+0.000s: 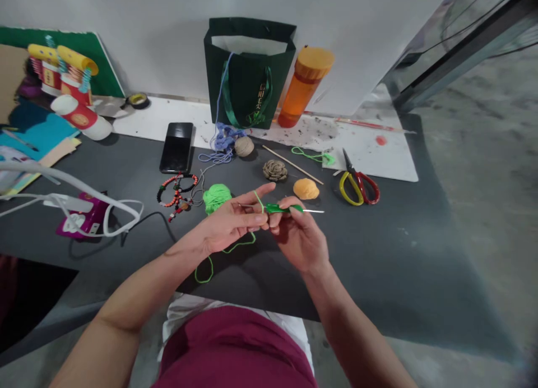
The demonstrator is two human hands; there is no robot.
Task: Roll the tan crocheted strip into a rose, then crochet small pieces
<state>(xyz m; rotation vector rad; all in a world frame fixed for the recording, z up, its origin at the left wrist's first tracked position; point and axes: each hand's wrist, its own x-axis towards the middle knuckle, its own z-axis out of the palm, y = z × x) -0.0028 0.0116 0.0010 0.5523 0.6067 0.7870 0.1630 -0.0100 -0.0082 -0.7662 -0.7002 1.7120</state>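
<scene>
Grip clamped on both sides: my right hand pinches a green crochet hook above the bench, its steel shaft pointing away from my left hand. Those left fingers close on lime-green yarn just beside the hook; the strand loops down onto the bench near a lime-green yarn ball.

White wall across top of frame, running behind dark grey tabletop; tabletop fills middle of frame, near edge slanting toward lower right; mottled grey concrete floor along right side, showing again at bottom right; dark metal frame with glassy reflective panel in upper right corner; dark shadowed gap at lower left below table edge; light soft, even; faint sheen on tabletop toward right.
</scene>
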